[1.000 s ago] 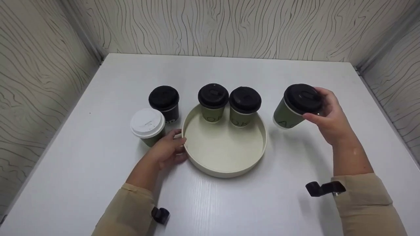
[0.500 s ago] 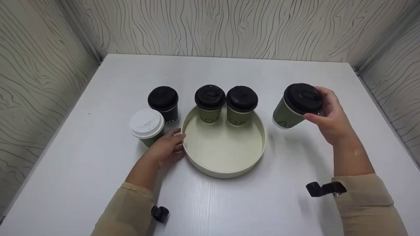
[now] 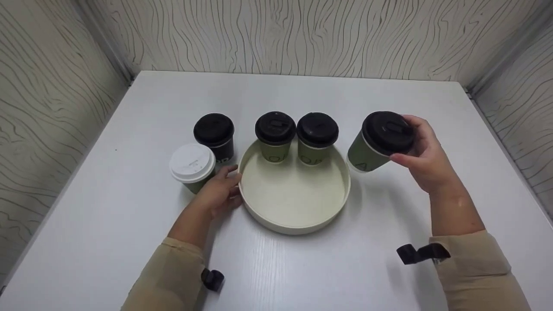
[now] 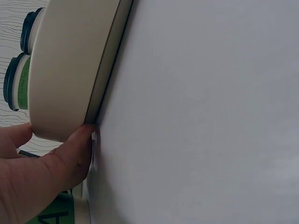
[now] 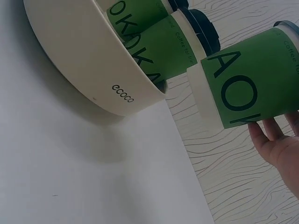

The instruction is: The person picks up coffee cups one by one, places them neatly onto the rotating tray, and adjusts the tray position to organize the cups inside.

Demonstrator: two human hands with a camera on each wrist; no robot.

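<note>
Tray [image 3: 293,194], round, shallow and cream-coloured, sat on the white counter [image 3: 268,276], the word "ecoco" showing on its outer wall in the right wrist view. The left hand [image 3: 218,190] pinched that wall at its left side, with a finger or thumb at the rim and another down by the bottom edge. The right hand [image 3: 432,160] gripped a green cup [image 3: 366,153] with a black lid, holding it off the counter just beside the tray's right rim. That cup was tilted, lid leaning right and base pointing toward the tray, with large dark letters, "AO" among them, on its side.

Inside the tray, against the far side, a left cup [image 3: 275,137] and a right cup [image 3: 317,137] stood upright next to each other, both green with black lids. To the left of the tray, a white-lidded cup [image 3: 193,166] stood just beside the left hand; whether they touched could not be told. Behind it stood a dark cup [image 3: 216,134], black-lidded as well. A wood-grain-patterned wall [image 3: 302,36] rose behind the counter.
</note>
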